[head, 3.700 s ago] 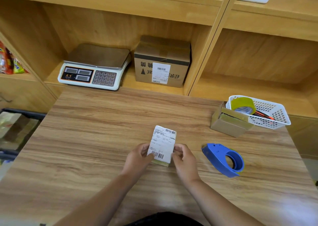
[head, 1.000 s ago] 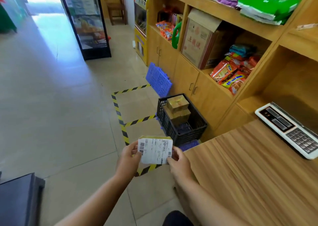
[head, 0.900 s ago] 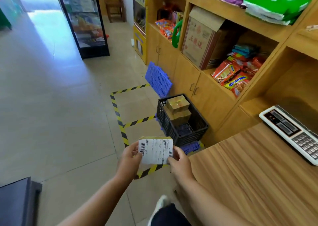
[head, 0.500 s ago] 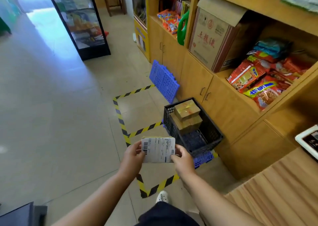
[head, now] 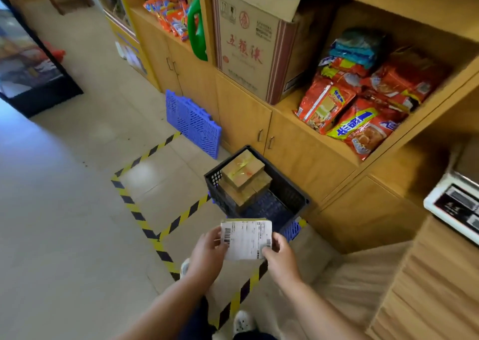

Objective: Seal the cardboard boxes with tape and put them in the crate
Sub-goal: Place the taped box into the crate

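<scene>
**Cardboard box, white label up, held in both grips just short of the crate**

Cardboard shows only as a thin tan edge along the far side of the small box (head: 245,220), since a white shipping label (head: 247,240) covers its upper face. The left grip (head: 207,255) pinches the box's left end and the right grip (head: 281,258) pinches its right end, thumbs on top of the label. A barcode runs along each short side of the label, and the fine print between them is too small to read.

Just beyond the grips, on the floor, stands the black mesh crate (head: 290,192). It holds stacked cardboard boxes (head: 243,171), the top one crossed with glossy yellowish tape. Yellow-and-black floor tape (head: 140,218) marks a square left of the grips. A blue slatted panel (head: 194,124) leans on the cabinet past the crate.

Far above the grips, a shelf holds a large carton (head: 246,46) printed with red Chinese brush characters that look like 五粮液. Red snack bags (head: 363,127) lie to its right, one with blue lettering on a yellow band. To the right of the grips are the wooden counter (head: 427,288) and a white scale (head: 453,205).
</scene>
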The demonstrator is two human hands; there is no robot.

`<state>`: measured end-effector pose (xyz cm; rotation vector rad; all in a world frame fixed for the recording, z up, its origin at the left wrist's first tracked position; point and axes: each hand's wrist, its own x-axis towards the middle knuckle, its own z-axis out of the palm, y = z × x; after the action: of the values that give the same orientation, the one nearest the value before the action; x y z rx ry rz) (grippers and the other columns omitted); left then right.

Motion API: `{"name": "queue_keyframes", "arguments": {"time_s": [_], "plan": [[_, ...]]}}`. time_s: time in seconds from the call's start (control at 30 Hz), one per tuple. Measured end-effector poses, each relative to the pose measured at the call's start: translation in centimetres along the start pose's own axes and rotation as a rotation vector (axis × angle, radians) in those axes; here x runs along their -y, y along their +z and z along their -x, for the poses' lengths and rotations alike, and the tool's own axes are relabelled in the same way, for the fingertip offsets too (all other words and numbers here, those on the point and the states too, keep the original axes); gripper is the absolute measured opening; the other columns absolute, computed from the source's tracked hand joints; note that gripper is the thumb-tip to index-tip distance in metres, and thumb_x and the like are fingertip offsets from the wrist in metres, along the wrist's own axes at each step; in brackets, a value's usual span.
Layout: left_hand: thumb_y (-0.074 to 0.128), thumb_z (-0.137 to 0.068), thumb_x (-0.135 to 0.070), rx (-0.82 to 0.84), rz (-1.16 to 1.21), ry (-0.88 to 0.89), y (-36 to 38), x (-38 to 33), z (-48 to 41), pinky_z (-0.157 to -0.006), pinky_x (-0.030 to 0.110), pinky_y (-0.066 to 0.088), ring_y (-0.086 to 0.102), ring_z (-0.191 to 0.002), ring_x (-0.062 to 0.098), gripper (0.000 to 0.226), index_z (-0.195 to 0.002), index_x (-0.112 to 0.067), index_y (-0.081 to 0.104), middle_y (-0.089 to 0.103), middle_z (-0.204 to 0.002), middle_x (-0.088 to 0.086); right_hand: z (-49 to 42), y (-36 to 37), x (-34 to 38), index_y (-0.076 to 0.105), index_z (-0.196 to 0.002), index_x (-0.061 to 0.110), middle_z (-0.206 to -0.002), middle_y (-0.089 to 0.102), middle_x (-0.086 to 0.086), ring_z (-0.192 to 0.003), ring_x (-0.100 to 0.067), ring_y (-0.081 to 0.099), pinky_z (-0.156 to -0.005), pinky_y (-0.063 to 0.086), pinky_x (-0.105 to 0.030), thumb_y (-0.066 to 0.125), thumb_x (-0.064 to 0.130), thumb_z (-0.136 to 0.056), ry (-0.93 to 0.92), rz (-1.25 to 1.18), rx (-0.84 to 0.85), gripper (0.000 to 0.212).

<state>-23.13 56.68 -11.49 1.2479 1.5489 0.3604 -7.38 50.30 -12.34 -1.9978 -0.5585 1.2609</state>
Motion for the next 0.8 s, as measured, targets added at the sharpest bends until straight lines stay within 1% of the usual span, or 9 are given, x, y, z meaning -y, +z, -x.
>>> {"name": "queue_keyframes", "arguments": {"time_s": [0.1,0.17,0.27,0.3,0.4,0.5,0.63,0.73,0.8], "plan": [[0.055,-0.092,-0.013,0.094,-0.063,0.029,0.8,-1.5,-3.9,-0.094,0.037,0.05,0.059,-0.104,0.01,0.033,-0.122,-0.028,0.056,0.061,-0.115,-0.006,-2.9,0.1,0.3,0.05,-0.103,0.034,-0.095,0.062,0.016,-0.082,0.001,0.06,-0.058,0.045,-0.015,0.058,0.012,-0.089,0.053,-0.057,-0.096,0.027],[0.054,-0.092,-0.012,0.163,-0.096,0.057,1.1,-2.5,-6.7,-0.087,0.027,0.05,0.059,-0.101,0.005,0.032,-0.118,-0.031,0.057,0.062,-0.111,-0.01,-4.9,0.4,0.9,0.048,-0.102,0.033,-0.093,0.062,0.015,-0.079,0.001,0.06,-0.055,0.045,-0.013,0.06,0.015,-0.09,0.09,-0.078,-0.159,0.025],[0.054,-0.09,-0.012,0.264,-0.177,0.084,1.3,-4.1,-11.5,-0.087,0.029,0.048,0.059,-0.102,0.009,0.033,-0.116,-0.033,0.058,0.062,-0.111,-0.009,-7.9,1.3,2.2,0.051,-0.104,0.026,-0.093,0.064,0.009,-0.083,-0.013,0.064,-0.072,0.055,-0.036,0.062,0.016,-0.089,0.169,-0.081,-0.269,0.021],[0.053,-0.09,-0.012,0.301,-0.209,0.103,1.3,-4.5,-13.2,-0.089,0.03,0.048,0.059,-0.103,0.01,0.033,-0.115,-0.033,0.058,0.062,-0.112,-0.008,-8.8,1.7,2.5,0.053,-0.103,0.023,-0.09,0.064,0.007,-0.083,-0.015,0.064,-0.075,0.054,-0.036,0.062,0.014,-0.088,0.193,-0.096,-0.313,0.02],[0.049,-0.091,-0.012,0.411,-0.31,0.139,1.4,-5.5,-18.1,-0.095,0.034,0.046,0.057,-0.105,0.011,0.038,-0.122,-0.033,0.055,0.058,-0.115,-0.007,-11.8,3.4,3.5,0.053,-0.098,0.02,-0.082,0.06,0.008,-0.073,-0.006,0.057,-0.056,0.041,-0.008,0.062,0.011,-0.087,0.261,-0.134,-0.406,0.017],[0.045,-0.091,-0.01,0.497,-0.355,0.129,2.5,-6.2,-23.1,-0.096,0.036,0.045,0.054,-0.105,0.013,0.045,-0.125,-0.04,0.05,0.049,-0.113,-0.005,-15.3,4.8,4.0,0.051,-0.097,0.021,-0.089,0.065,0.0,-0.075,-0.01,0.058,-0.054,0.039,-0.012,0.06,0.006,-0.087,0.337,-0.214,-0.427,0.02],[0.042,-0.087,-0.004,0.587,-0.412,0.154,5.7,-6.0,-29.2,-0.068,0.017,0.038,0.05,-0.09,0.003,0.046,-0.118,-0.037,0.051,0.045,-0.101,-0.009,-21.0,5.8,3.0,0.051,-0.101,0.025,-0.1,0.066,-0.004,-0.086,-0.017,0.061,-0.071,0.046,-0.029,0.059,0.003,-0.083,0.414,-0.289,-0.471,0.029],[0.044,-0.085,-0.005,0.605,-0.462,0.127,9.6,-4.5,-34.0,-0.074,0.026,0.041,0.051,-0.093,0.008,0.047,-0.125,-0.032,0.049,0.047,-0.105,-0.005,-26.5,6.3,0.8,0.046,-0.1,0.031,-0.101,0.062,0.002,-0.086,-0.012,0.058,-0.072,0.045,-0.026,0.059,0.005,-0.083,0.43,-0.308,-0.503,0.033],[0.046,-0.086,-0.007,0.604,-0.474,0.124,12.7,-2.7,-37.0,-0.082,0.034,0.049,0.055,-0.097,0.014,0.043,-0.125,-0.025,0.049,0.052,-0.113,0.0,-30.4,6.4,-1.5,0.043,-0.101,0.036,-0.096,0.058,0.012,-0.081,-0.003,0.056,-0.063,0.044,-0.016,0.06,0.008,-0.084,0.431,-0.322,-0.502,0.036]]}}
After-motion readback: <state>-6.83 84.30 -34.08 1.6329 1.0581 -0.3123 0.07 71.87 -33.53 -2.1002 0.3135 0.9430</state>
